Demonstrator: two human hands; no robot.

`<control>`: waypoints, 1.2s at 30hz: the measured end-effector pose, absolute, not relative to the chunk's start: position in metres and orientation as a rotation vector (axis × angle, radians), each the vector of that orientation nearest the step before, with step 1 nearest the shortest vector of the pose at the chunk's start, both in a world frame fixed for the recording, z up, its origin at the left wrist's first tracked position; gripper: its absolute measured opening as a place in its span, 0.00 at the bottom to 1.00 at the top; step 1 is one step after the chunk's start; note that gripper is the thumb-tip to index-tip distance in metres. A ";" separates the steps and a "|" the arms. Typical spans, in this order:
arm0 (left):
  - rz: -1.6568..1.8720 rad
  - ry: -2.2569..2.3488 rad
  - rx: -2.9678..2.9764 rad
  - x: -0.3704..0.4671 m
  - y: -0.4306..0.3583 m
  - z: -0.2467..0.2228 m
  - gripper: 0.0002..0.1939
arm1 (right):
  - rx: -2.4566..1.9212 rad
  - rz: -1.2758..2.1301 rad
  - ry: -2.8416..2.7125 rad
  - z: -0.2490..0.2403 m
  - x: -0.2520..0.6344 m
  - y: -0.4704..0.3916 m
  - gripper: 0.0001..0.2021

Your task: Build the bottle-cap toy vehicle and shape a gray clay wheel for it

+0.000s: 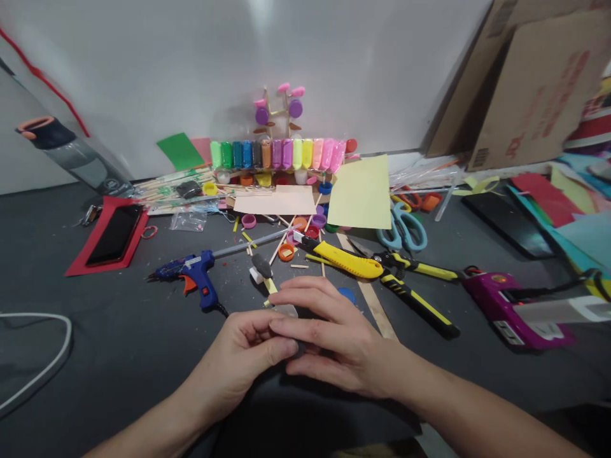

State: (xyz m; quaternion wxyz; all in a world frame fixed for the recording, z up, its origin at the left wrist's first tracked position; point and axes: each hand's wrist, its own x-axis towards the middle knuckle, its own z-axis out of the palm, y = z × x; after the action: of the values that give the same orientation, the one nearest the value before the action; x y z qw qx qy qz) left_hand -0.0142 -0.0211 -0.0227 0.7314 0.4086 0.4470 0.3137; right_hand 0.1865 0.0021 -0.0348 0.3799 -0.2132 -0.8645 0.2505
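Grey clay lump (291,313), small and soft-looking, pinched between both hands.

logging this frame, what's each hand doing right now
Left hand: closed, pinching a small grey piece.
Right hand: fingers flat over that piece; grip cannot be told.

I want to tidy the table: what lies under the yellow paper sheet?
Under the yellow paper sheet, the blue scissors and a green cap stick out at its lower edge. Whatever else lies beneath is covered.
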 end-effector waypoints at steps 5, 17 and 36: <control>0.700 1.068 0.954 -0.014 -0.022 -0.022 0.04 | -0.528 0.645 -2.205 -0.036 0.187 0.002 0.19; 0.717 0.943 0.870 -0.012 -0.023 -0.022 0.09 | -0.492 0.601 -2.167 -0.036 0.187 0.004 0.17; 0.771 0.785 0.608 -0.013 -0.027 -0.030 0.14 | -0.545 0.113 -2.189 -0.035 0.186 0.003 0.08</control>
State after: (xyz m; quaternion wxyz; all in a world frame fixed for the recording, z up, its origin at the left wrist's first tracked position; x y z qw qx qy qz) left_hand -0.0129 -0.0265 -0.0295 0.8088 0.2846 0.3671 0.3608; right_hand 0.1863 0.0029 -0.0352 0.4272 -0.2182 -0.8763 0.0451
